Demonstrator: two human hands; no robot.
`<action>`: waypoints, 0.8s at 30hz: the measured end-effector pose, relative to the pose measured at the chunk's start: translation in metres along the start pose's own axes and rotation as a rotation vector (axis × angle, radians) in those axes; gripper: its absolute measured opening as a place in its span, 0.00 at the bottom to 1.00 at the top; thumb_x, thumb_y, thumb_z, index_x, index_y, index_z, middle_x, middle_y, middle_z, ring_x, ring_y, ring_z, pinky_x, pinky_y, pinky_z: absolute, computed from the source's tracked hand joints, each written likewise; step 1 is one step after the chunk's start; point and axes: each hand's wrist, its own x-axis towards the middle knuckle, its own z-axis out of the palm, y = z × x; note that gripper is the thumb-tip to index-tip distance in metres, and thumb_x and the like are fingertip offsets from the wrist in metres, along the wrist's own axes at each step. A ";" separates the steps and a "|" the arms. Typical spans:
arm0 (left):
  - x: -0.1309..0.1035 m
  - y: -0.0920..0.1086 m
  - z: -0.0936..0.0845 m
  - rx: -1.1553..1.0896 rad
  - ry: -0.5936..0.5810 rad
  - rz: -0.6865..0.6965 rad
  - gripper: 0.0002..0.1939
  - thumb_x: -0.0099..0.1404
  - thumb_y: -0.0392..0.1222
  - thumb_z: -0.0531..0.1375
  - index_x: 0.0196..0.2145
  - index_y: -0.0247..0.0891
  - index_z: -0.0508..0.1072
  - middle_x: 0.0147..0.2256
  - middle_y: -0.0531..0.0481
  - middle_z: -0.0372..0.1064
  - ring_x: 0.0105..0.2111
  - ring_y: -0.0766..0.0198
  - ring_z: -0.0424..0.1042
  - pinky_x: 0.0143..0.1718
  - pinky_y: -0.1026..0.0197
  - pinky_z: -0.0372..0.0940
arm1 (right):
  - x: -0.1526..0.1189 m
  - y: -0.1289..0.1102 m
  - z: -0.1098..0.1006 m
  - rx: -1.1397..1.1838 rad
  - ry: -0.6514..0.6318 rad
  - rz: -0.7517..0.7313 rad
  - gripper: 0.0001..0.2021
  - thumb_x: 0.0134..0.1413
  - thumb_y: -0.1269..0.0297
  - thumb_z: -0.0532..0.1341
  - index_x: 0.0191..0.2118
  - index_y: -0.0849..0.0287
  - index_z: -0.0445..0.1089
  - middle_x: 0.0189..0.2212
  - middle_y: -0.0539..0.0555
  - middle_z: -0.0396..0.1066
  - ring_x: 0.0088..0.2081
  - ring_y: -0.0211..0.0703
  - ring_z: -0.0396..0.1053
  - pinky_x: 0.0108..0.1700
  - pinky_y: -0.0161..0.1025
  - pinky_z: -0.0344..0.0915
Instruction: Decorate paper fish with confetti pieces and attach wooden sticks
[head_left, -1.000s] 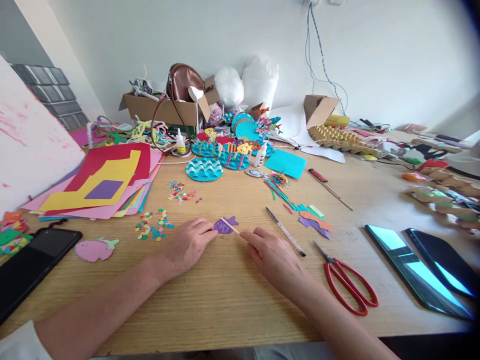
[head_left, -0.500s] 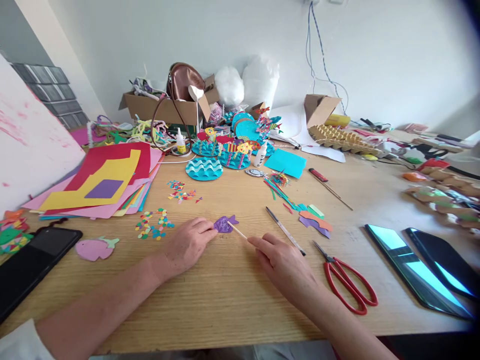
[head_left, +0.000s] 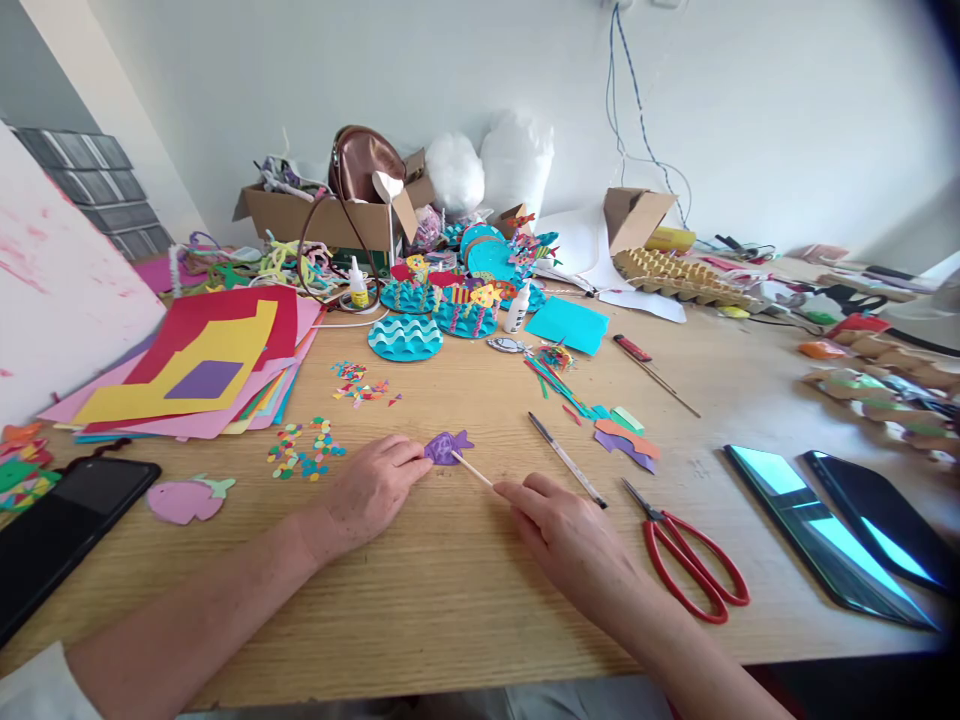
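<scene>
A small purple paper fish [head_left: 444, 448] lies flat on the wooden table, its tail pointing right. The fingertips of my left hand [head_left: 381, 490] pinch its left end against the tabletop. In my right hand [head_left: 561, 520] is a thin pale stick [head_left: 472, 468], held between thumb and fingers, and its tip touches the fish near the tail. Shiny marks show on the fish's surface. Round colored paper dots [head_left: 307, 448] are scattered left of my left hand, and a pink paper fish [head_left: 190, 499] lies farther left.
Red-handled scissors [head_left: 694, 565] and a pen [head_left: 566, 460] lie right of my right hand. Two dark phones or tablets are at the far right, another at the left edge. Behind are colored paper sheets [head_left: 112, 405], glue bottles [head_left: 517, 308], blue paper crafts [head_left: 406, 338] and a cardboard box [head_left: 300, 218].
The stick's tip has shifted slightly down on the purple fish. The whole view has moved a little, and my left hand keeps its hold.
</scene>
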 end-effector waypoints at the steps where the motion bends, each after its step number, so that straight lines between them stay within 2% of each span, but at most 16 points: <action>1: 0.000 0.000 0.000 0.001 0.006 0.003 0.15 0.61 0.27 0.48 0.42 0.34 0.69 0.40 0.45 0.68 0.42 0.60 0.64 0.44 0.56 0.64 | 0.001 0.001 0.000 -0.003 0.004 0.008 0.19 0.55 0.74 0.48 0.49 0.53 0.66 0.35 0.53 0.69 0.33 0.38 0.69 0.30 0.33 0.57; 10: 0.002 0.001 -0.002 0.009 0.015 0.009 0.15 0.62 0.27 0.47 0.41 0.32 0.70 0.38 0.44 0.68 0.40 0.60 0.64 0.42 0.56 0.65 | 0.010 -0.003 0.001 -0.016 0.024 0.027 0.19 0.55 0.74 0.47 0.48 0.53 0.66 0.35 0.52 0.69 0.32 0.38 0.69 0.30 0.33 0.56; 24: 0.000 0.000 0.001 0.005 0.012 0.004 0.16 0.62 0.27 0.47 0.42 0.33 0.70 0.40 0.45 0.68 0.42 0.60 0.64 0.44 0.56 0.64 | 0.011 -0.006 0.001 -0.008 0.019 0.029 0.18 0.56 0.73 0.48 0.47 0.53 0.66 0.35 0.52 0.69 0.32 0.37 0.69 0.29 0.32 0.53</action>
